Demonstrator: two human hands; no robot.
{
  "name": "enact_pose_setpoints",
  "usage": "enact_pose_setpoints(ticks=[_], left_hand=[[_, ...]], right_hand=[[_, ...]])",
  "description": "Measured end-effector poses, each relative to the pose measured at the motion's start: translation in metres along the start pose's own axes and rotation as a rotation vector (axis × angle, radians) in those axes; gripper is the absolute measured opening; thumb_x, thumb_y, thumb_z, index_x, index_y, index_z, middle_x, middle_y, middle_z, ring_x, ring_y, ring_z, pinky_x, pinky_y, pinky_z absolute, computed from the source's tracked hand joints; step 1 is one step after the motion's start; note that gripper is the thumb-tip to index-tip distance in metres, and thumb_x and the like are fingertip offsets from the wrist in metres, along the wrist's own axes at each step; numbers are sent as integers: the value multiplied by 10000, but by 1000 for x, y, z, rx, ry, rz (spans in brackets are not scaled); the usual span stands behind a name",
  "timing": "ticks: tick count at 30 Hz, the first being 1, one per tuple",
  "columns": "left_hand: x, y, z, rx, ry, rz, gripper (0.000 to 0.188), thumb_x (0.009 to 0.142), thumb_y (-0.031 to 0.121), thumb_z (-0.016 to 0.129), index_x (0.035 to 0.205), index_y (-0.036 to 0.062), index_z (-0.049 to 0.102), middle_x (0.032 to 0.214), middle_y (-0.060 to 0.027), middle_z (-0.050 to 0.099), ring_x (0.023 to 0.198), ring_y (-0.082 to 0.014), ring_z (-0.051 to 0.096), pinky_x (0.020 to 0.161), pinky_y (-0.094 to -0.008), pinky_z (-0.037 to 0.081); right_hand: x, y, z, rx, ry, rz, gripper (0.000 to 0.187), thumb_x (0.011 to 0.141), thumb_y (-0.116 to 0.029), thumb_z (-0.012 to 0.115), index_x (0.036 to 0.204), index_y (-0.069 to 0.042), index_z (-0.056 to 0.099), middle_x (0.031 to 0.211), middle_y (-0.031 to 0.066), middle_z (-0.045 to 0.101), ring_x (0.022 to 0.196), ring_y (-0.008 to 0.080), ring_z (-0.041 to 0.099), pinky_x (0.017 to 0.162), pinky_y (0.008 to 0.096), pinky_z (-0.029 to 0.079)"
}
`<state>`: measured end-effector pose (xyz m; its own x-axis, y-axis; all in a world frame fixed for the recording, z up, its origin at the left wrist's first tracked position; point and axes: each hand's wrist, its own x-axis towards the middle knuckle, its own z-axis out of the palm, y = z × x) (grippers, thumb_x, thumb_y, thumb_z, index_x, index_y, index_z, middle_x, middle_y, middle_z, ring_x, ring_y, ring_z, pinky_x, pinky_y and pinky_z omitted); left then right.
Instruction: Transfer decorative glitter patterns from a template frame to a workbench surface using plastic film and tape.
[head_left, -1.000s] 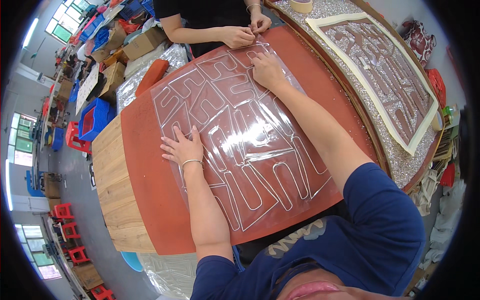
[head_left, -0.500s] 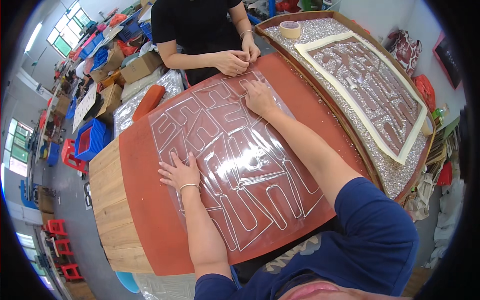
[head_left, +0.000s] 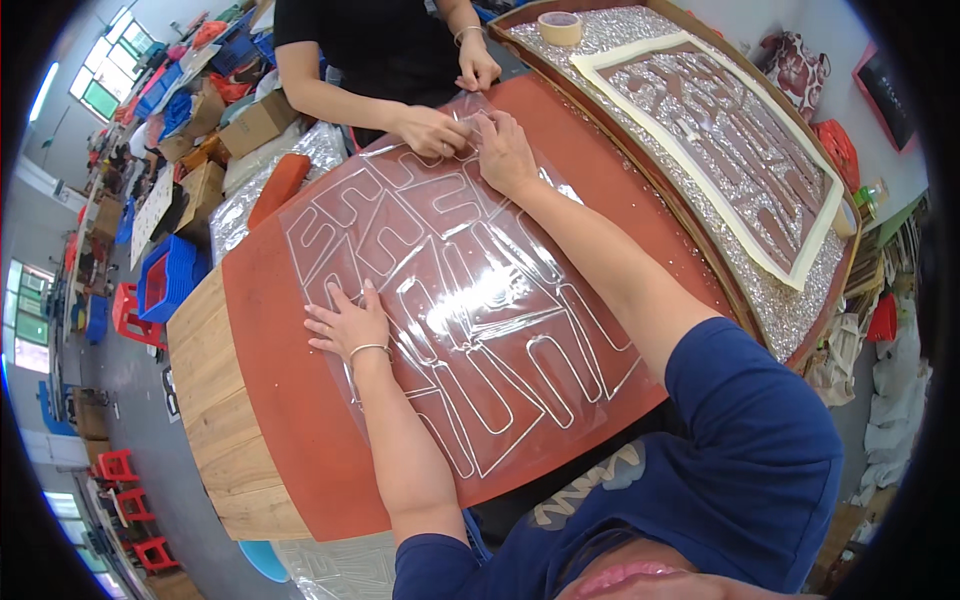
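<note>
A clear plastic film (head_left: 455, 235) with pale looped outline strips on it lies over the red-brown sheet (head_left: 275, 400) on the table. My left hand (head_left: 348, 328) rests flat on the film's left part, fingers spread. At the film's far edge my right hand (head_left: 506, 158) has its fingers bent and closed on the film, which looks slightly raised there. Close by, a co-worker's hand (head_left: 435, 130) also holds the far edge. The co-worker's other hand (head_left: 478, 66) hangs just beyond, fingers curled; whether it holds anything is unclear.
On the right stands a shallow tray (head_left: 690, 240) of silvery granules, with a cream-framed panel (head_left: 800, 270) and a tape roll (head_left: 560, 29). Bare wooden boards (head_left: 225, 430) show at the table's left. Blue crates (head_left: 168, 280) and a cardboard box (head_left: 258, 125) lie beyond.
The co-worker's hands, together before, have parted; one has come down to the film's far edge. My right hand's fingers have curled in there. My left hand stays flat on the film.
</note>
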<state>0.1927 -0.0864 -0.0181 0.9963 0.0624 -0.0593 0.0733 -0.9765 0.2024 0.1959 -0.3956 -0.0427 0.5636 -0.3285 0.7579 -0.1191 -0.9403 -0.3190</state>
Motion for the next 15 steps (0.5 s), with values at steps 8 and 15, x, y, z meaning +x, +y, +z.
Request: enact_pose_setpoints(ticks=[8,15], left_hand=[[-6,0,-1,31,-11,12,883,806,749,364,1475,192,217,1491,-309,59,1392,-461,5,1098,-576,-5],[-13,-2,-11,119,-40,49,772,867,691,279,1472,213,237,1539,-183,44,1398,-442,-23,1066,-632,-65]], right_hand=[[17,-38,-6,-224,27,-607,337,801,-145,500,1092,15,563,990,142,603,1012,242,557,953,420,361],[1,-118,-15,-122,-424,-382,340,798,-140,500,1060,65,572,807,101,616,838,210,608,760,307,454]])
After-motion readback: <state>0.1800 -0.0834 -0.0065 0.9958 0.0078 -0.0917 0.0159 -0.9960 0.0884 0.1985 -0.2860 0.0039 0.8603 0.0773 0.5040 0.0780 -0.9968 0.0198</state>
